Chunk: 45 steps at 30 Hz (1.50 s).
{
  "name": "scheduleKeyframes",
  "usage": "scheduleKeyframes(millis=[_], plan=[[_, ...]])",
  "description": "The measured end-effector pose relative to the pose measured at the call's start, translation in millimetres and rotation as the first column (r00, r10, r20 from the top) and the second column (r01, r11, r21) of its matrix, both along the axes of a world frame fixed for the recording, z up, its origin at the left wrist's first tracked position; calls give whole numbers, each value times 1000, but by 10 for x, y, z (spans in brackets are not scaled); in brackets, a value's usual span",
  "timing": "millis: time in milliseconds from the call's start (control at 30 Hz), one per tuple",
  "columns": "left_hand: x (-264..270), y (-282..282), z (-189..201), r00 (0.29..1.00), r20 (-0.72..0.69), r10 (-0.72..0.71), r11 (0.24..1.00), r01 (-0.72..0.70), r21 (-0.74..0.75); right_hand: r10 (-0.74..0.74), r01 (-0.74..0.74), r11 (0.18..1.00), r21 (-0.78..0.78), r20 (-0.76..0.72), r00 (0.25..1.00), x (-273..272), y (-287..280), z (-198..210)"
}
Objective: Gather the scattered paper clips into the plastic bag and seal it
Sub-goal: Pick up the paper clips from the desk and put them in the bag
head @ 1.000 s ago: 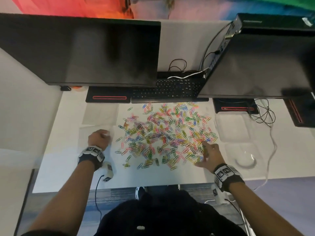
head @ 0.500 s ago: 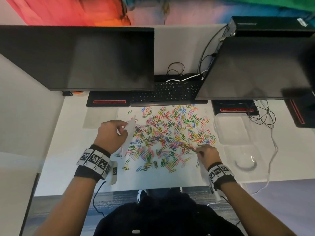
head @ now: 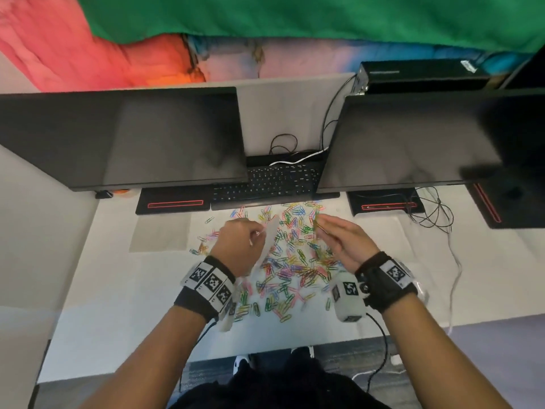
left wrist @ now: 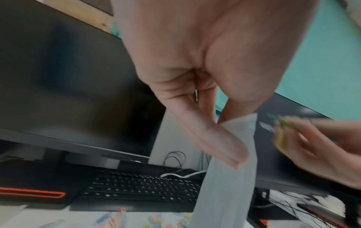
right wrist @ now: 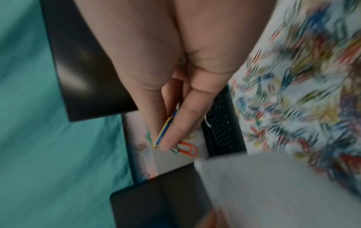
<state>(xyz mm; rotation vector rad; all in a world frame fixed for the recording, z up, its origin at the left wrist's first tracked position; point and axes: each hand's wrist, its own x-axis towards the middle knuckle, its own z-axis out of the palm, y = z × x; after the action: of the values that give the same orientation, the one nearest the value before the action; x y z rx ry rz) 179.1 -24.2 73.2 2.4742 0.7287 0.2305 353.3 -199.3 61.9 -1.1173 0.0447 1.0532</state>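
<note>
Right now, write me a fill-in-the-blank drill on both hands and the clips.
1. The left hand pinches the plastic ____.
2. The right hand pinches a few paper ____.
3. Most clips lie loose on the ____.
4. Behind the clips sits a black ____ between two monitors.

Missing words: bag; clips; desk; keyboard

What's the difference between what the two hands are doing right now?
The left hand pinches the plastic bag near its top edge, letting it hang; the right hand pinches a few paper clips between its fingertips. The left hand's fingers are curled in; the right hand's fingers are stretched out long, pressed together. Both hands are lifted above the clips scattered on the desk, close to each other.
</note>
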Motion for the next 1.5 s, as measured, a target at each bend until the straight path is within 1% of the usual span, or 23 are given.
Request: scheduleKeyframes(millis=[67, 167, 233, 300, 400, 467, 533, 600, 733, 833, 900, 967, 1000, 1067, 1133, 1200, 1267, 1300, 1333, 1367, 1400, 1467, 1500], plan=[[190, -146, -72, 998, 24, -53, 998, 54, -42, -10, 10, 997, 72, 2, 1000, -105, 113, 102], [411, -337, -81, 993, 67, -100, 990, 106, -96, -68, 62, 994, 95, 61, 996, -239, 257, 110], [516, -442, -64, 991, 89, -104, 985, 115, -128, -119, 113, 993, 46, 177, 977, -287, 301, 71], [573, -503, -73, 992, 98, -80, 978, 97, -184, -161, 176, 984, -15, 329, 931, -299, 289, -1], [604, -534, -99, 993, 107, -45, 960, 72, -272, -199, 240, 970, -43, 428, 882, -277, 232, -91], [634, -549, -102, 994, 110, -28, 960, 58, -275, -172, 232, 971, -61, 495, 852, -253, 207, -132], [672, -562, -87, 996, 79, -32, 978, 48, -202, -87, 213, 969, -129, 627, 774, -237, 205, -176], [710, -560, -79, 997, 62, -43, 989, 51, -139, -2, 219, 953, -211, 716, 699, -237, 221, -211], [770, -526, -94, 997, 80, 18, 979, -2, -205, -8, 266, 936, -229, 743, 669, -249, 281, -245], [770, -544, -55, 988, 139, 70, 967, -33, -253, -16, 321, 920, -223, 799, 601, -304, 308, -278], [767, -548, -51, 986, 149, 73, 971, -36, -237, 7, 315, 922, -224, 825, 565, -337, 312, -304], [750, -533, -77, 985, 161, 55, 978, -21, -209, 51, 272, 933, -236, 834, 549, -333, 311, -345], [739, -523, -89, 985, 170, 43, 981, -9, -195, 98, 248, 934, -258, 851, 515, -319, 308, -370], [725, -503, -111, 982, 189, 26, 985, 7, -171, 243, 201, 919, -339, 888, 390, -286, 299, -394], [711, -492, -119, 977, 210, 30, 984, 9, -179, 405, 141, 881, -452, 873, 271, -264, 297, -378], [693, -482, -138, 974, 227, 19, 986, 19, -166, 541, 95, 819, -565, 817, 198, -248, 299, -335], [665, -458, -180, 976, 219, -13, 990, 42, -131, 593, 62, 791, -609, 787, 170, -217, 298, -277], [650, -439, -197, 977, 209, -31, 992, 56, -115, 597, 27, 792, -609, 784, 169, -196, 295, -253], [639, -419, -208, 979, 198, -43, 992, 65, -105, 584, -22, 807, -591, 790, 189, -178, 286, -231], [630, -395, -214, 981, 187, -45, 993, 65, -101, 549, -68, 832, -551, 799, 245, -149, 275, -223], [626, -369, -212, 985, 170, -34, 993, 53, -106, 492, -89, 866, -492, 805, 330, -113, 256, -209], [620, -319, -197, 992, 124, -5, 993, 20, -120, 332, -48, 929, -366, 772, 542, -25, 165, -167], [618, -296, -190, 994, 110, 8, 992, 6, -124, 259, -1, 945, -326, 749, 610, 28, 83, -173]])
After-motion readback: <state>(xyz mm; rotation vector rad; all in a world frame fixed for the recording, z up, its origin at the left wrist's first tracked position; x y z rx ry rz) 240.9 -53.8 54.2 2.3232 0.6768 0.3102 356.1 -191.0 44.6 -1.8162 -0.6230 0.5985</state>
